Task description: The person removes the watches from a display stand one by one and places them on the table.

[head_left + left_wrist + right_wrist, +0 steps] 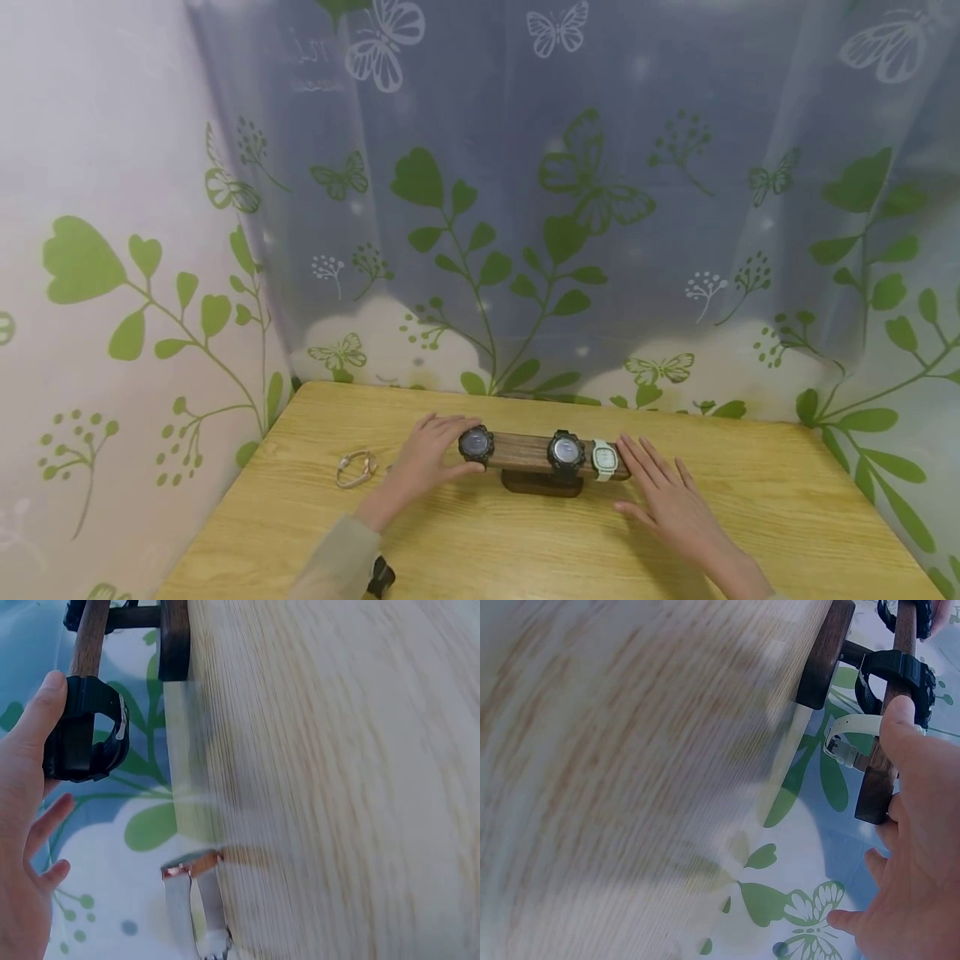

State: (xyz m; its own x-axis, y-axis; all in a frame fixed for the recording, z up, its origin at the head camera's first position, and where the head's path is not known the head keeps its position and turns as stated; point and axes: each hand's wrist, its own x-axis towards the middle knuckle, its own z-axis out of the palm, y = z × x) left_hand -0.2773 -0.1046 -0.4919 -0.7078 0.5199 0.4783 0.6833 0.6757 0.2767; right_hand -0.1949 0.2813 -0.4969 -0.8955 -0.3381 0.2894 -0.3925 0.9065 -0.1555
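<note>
A dark wooden watch stand [517, 451] bears two black watches and a pale mint one. My left hand [422, 454] grips the black watch [476, 444] at the stand's left end, with the thumb along its near edge and fingers at the far side; the left wrist view shows this watch [86, 731] looped round the bar. At the other end, my right hand [672, 504] touches the stand with straight fingers, beside the mint watch [604, 458]. A second black watch [566, 451] sits right of the stand's middle.
A slim metallic bracelet-like watch [356, 469] lies on the wooden table [480, 542], left of my left hand. A small black object [381, 576] shows beside the left sleeve. Behind the table's back edge hangs a curtain [675, 250] with leaves and butterflies.
</note>
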